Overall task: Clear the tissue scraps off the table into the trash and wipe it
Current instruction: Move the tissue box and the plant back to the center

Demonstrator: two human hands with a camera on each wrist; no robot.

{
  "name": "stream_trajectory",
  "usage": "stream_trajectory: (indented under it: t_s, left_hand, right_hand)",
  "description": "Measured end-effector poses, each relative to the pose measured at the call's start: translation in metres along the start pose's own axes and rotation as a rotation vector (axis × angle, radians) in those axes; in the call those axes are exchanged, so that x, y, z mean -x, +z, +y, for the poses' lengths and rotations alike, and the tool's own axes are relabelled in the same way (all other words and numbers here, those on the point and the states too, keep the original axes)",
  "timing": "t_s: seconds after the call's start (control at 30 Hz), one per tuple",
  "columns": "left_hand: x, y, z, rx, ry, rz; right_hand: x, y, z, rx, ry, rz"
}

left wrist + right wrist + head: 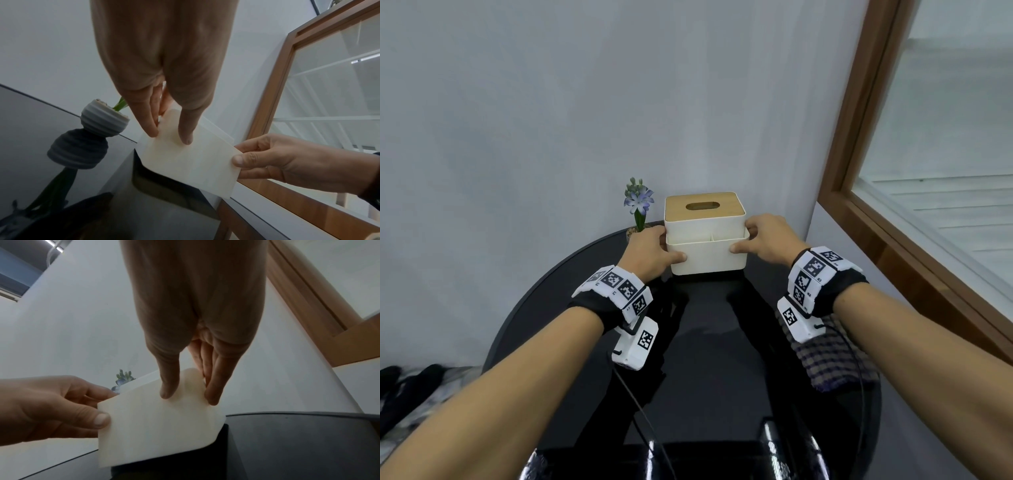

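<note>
A cream tissue box [705, 253] with a wooden lid stands at the far side of the round black table [705, 370]. My left hand [664, 248] grips its left end, thumb on the front and fingers round the side. My right hand [744, 236] grips the right end the same way. The left wrist view shows the left hand [169, 136] and right hand [267, 162] on the tissue box [191, 160]. In the right wrist view, the right hand [189, 395] and left hand [61, 407] pinch the box [156, 431]. No tissue scraps show. Whether the box is lifted, I cannot tell.
A small potted blue flower [638, 212] stands just left of the box, close to my left hand. A checked cloth [832, 359] lies on the table's right side under my right forearm. A wooden window frame [859, 205] runs along the right; the wall is behind.
</note>
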State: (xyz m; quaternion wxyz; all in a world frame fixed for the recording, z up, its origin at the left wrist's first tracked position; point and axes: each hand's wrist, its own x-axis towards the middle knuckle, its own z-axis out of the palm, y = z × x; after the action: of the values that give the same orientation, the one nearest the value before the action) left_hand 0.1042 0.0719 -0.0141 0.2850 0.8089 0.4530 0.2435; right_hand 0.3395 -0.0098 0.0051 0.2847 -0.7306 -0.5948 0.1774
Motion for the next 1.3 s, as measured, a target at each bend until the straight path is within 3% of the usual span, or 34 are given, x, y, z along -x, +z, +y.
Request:
stream_trajectory:
  t_s: [0.77,1.3]
  left_hand:
    - [0.119,0.004,0.029,-0.019,0.018,-0.073]
    - [0.155,-0.004,0.032,0.01,-0.011,-0.12]
  right_hand:
    - [0.146,-0.007,-0.016,0.114,0.048,0.01]
    - [0.191,0.001,-0.02,0.054,0.077,-0.01]
